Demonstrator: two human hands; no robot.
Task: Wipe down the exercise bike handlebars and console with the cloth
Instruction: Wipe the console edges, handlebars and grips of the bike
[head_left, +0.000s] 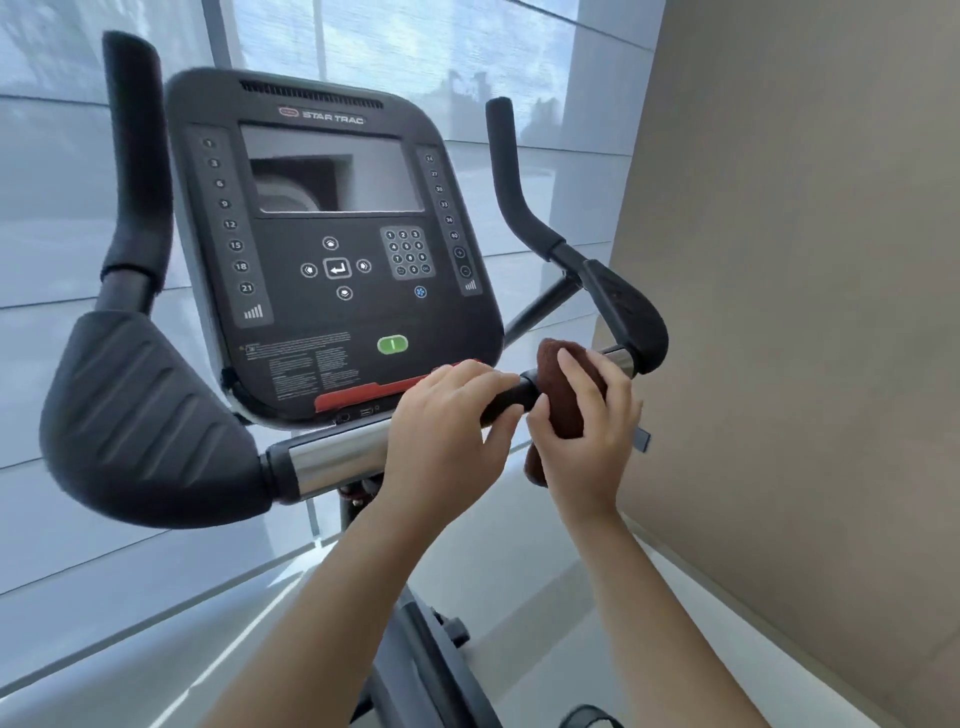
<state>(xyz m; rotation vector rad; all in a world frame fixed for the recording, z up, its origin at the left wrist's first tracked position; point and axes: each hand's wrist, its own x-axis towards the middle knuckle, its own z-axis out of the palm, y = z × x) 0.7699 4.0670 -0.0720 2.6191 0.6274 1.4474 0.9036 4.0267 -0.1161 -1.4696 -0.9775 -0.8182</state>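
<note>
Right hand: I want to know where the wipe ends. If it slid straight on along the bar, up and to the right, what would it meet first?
Probably the right elbow pad. The right hand wraps the brown cloth round the handlebar, and only a short chrome stretch lies before the pad.

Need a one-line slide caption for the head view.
Right hand wraps brown cloth around handlebar; left hand steadies it.

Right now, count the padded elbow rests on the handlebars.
2: the left elbow rest sits large beside the console; the right elbow rest lies just beyond the cloth. None seem hidden.
</note>
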